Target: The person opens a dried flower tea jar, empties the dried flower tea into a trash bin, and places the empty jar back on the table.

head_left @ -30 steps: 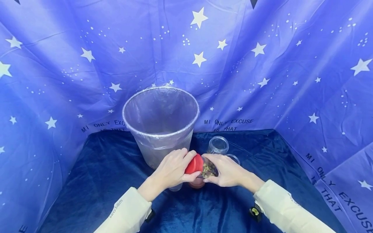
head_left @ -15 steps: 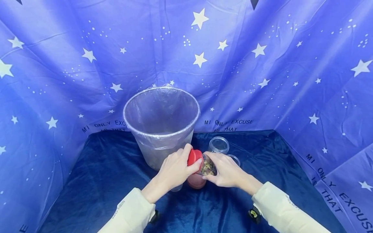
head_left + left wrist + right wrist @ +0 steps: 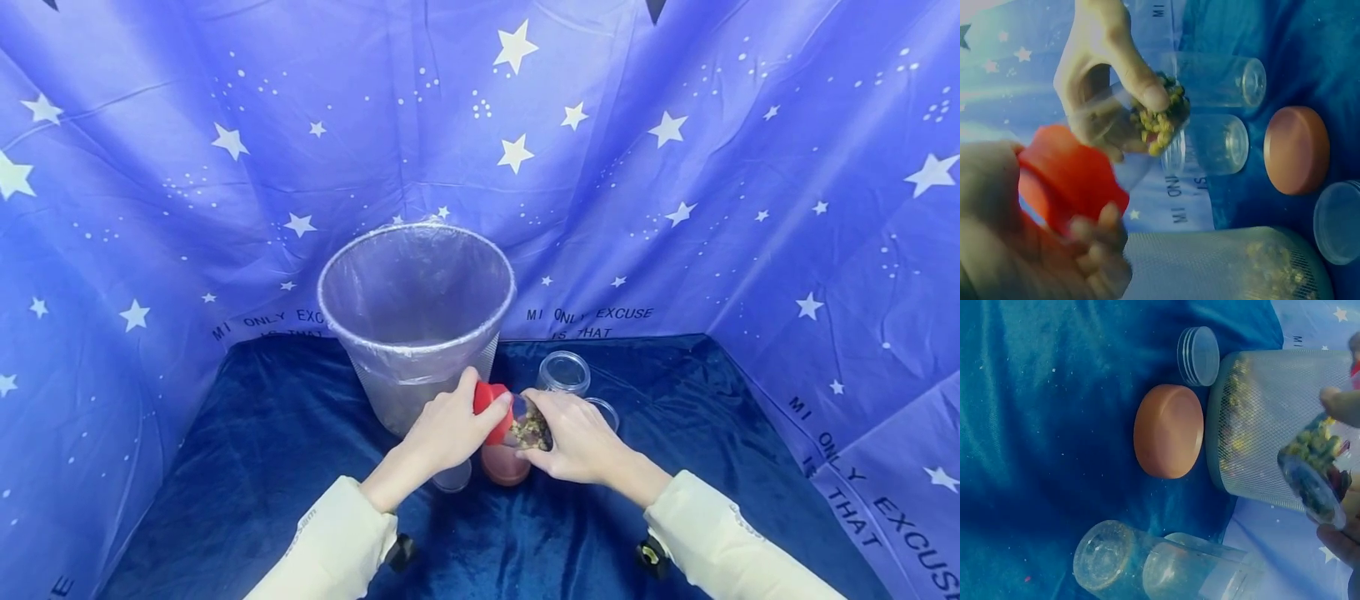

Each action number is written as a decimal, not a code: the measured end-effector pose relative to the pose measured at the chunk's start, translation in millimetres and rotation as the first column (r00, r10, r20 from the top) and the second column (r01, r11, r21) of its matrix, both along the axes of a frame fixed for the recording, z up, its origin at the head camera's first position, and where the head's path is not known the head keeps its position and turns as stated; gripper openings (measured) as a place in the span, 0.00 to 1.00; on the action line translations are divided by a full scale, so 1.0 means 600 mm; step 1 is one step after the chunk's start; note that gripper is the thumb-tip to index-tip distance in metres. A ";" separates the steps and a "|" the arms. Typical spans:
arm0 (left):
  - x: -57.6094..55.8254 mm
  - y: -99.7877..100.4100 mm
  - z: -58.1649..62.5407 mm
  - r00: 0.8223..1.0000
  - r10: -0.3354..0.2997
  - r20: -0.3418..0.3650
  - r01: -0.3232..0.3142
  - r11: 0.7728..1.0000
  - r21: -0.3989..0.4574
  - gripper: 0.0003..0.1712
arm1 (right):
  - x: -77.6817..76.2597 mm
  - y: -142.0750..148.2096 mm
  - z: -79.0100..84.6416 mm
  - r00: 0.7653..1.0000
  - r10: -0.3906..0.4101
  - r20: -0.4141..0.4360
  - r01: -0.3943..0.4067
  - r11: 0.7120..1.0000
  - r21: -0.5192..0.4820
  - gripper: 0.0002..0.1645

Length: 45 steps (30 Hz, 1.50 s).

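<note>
A clear jar [image 3: 525, 423] with dried flower buds [image 3: 1159, 122] inside lies tilted on its side in the air between both hands. My right hand [image 3: 585, 437] grips its body near the base, thumb on the near side. The red lid [image 3: 491, 414] at the jar's mouth is held by my left hand [image 3: 442, 429], thumb on one side and fingers curled round the other. In the left wrist view the red lid [image 3: 1072, 178] is blurred, right against the jar's mouth end. Below the hands, an orange-pink round lid [image 3: 506, 468] lies on the dark blue cloth.
Behind the hands stands a mesh waste bin [image 3: 390, 408] lined with a clear bag, dried bits [image 3: 1235, 419] at its bottom. A clear screw lid [image 3: 452, 477] lies left of the orange-pink one. Two clear jars [image 3: 564, 372] stand beyond the right hand. A starry curtain [image 3: 675, 250] encloses the table.
My left hand has shifted its hold round the red lid, the thumb now farther up along it. Lid and jar have moved slightly left, uncovering more of the clear screw lid.
</note>
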<state>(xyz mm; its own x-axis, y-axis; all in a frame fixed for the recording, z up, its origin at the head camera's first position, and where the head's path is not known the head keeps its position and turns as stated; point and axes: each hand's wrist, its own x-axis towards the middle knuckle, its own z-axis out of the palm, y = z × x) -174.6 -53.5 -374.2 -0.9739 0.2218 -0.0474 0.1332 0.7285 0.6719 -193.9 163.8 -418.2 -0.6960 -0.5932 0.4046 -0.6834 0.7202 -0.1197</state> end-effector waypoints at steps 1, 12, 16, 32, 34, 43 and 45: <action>-0.001 -0.003 -0.001 1.000 -0.015 0.012 0.015 1.000 0.006 0.29 | 0.000 0.000 0.002 1.000 -0.006 0.016 0.006 1.000 0.008 0.40; -0.005 -0.039 0.000 0.943 -0.298 -0.146 0.303 0.953 0.008 0.42 | -0.003 0.012 0.023 0.988 -0.030 0.150 0.028 1.000 0.014 0.43; -0.004 -0.047 0.003 0.870 -0.393 -0.298 0.403 0.915 -0.029 0.49 | -0.005 0.021 0.032 0.982 0.027 0.187 -0.024 1.000 -0.019 0.46; -0.008 -0.052 0.006 0.572 -0.564 -0.596 0.463 0.822 -0.332 0.40 | -0.006 0.041 0.044 0.945 0.092 0.315 -0.104 0.994 0.021 0.45; -0.009 -0.051 0.005 0.556 -0.573 -0.601 0.461 0.815 -0.351 0.39 | -0.005 0.041 0.043 0.944 0.090 0.317 -0.104 0.994 0.027 0.45; -0.012 -0.046 0.000 0.590 -0.563 -0.578 0.492 0.819 -0.295 0.34 | -0.003 0.038 0.035 0.960 0.109 0.258 -0.124 0.991 0.044 0.44; -0.012 -0.047 0.001 0.605 -0.559 -0.567 0.501 0.821 -0.274 0.33 | -0.003 0.037 0.034 0.963 0.110 0.247 -0.127 0.991 0.051 0.44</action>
